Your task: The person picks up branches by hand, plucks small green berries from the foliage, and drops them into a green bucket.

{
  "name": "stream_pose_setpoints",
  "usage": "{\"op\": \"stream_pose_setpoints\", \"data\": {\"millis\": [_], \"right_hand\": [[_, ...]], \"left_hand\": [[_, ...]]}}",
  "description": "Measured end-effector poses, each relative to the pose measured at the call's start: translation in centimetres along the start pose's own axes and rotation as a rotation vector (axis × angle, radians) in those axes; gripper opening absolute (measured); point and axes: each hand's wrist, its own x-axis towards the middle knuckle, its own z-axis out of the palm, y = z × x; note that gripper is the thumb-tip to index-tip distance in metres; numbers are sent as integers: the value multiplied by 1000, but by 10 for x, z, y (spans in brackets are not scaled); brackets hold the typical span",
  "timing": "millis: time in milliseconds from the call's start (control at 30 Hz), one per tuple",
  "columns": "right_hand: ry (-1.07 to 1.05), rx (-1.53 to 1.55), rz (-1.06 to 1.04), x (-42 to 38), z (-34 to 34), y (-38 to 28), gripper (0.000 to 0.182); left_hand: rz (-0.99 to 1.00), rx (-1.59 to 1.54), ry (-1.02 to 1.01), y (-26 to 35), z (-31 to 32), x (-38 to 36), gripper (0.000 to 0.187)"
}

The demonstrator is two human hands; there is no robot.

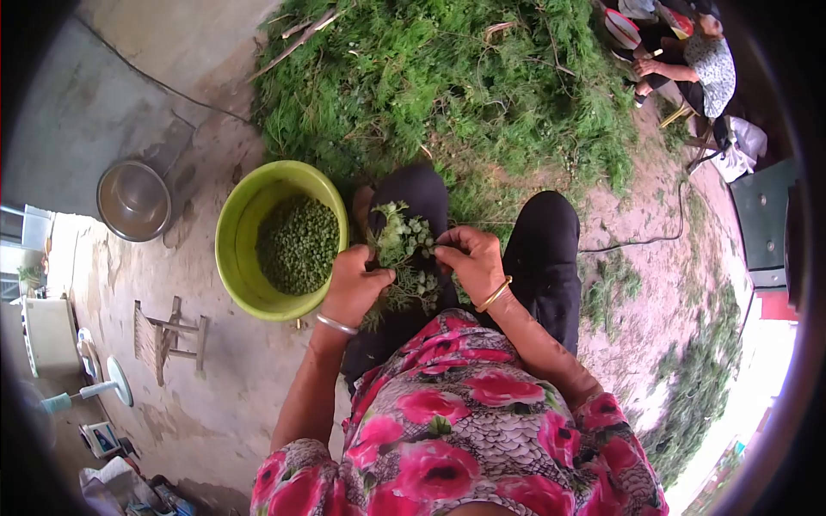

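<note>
A leafy green sprig (400, 243) with clusters of pale green, knobbly cones spans the space between my hands, above my dark-trousered lap. My left hand (351, 282), a silver bangle at its wrist, is closed around the sprig's left side. On the other side, my right hand (474, 261) pinches at the sprig's edge with thumb and fingertips; whether a single cone is between them is too small to tell. Close beside my left hand stands a yellow-green bucket (231, 251), partly filled with small round green cones (303, 245).
Cut green branches (447, 86) are heaped ahead of my knees. A metal basin (133, 200) and a small wooden stool (169, 338) stand at left. Another person (705, 73) sits at the far right. A dark cable (637, 243) crosses the floor, near scattered greenery.
</note>
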Motion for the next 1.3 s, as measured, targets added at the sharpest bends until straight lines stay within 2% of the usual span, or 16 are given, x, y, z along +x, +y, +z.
{"op": "stream_pose_setpoints", "data": {"millis": [33,67,133,233,300,367,400,433,500,633,700,767,800,933,1100,1300], "right_hand": [[-27,28,-12,-1,-1,0,17],[-53,58,-23,-2,-2,1,16],[-47,125,-18,-4,-1,2,16],[12,209,6,-6,-1,2,15],[75,231,32,-11,-6,2,15],[60,293,165,-16,-16,-1,19],[39,318,252,-19,-19,-2,23],[48,324,254,-21,-22,1,23],[-67,249,103,-24,-25,7,26],[-68,464,57,-28,-24,3,30],[-56,487,59,-29,-25,-7,30],[-51,427,68,-28,-26,-10,29],[-44,482,128,-27,-25,-10,26],[-15,704,135,-22,-21,0,24],[-64,630,147,-20,-23,0,23],[30,379,64,-18,-29,0,18]], "left_hand": [[-157,-206,-84,6,-2,-3,16],[-156,-204,-87,5,-1,-4,16],[-312,-658,-58,0,5,-8,12],[-414,-844,-41,-9,16,-15,12],[-454,-812,-60,-7,18,-20,13],[-248,-708,-22,-6,21,-23,15],[-250,-703,-32,-5,23,-24,15],[-200,-682,-7,-2,25,-24,15],[-150,-660,3,3,32,-23,15],[-117,-778,22,12,45,-22,15],[-101,-777,16,12,49,-21,15],[12,-645,-3,5,55,-18,15],[27,-581,-14,5,57,-17,16],[10,-555,-23,9,59,-17,15],[17,-564,-8,2,58,-18,11],[64,-583,17,2,58,-17,7]]}}
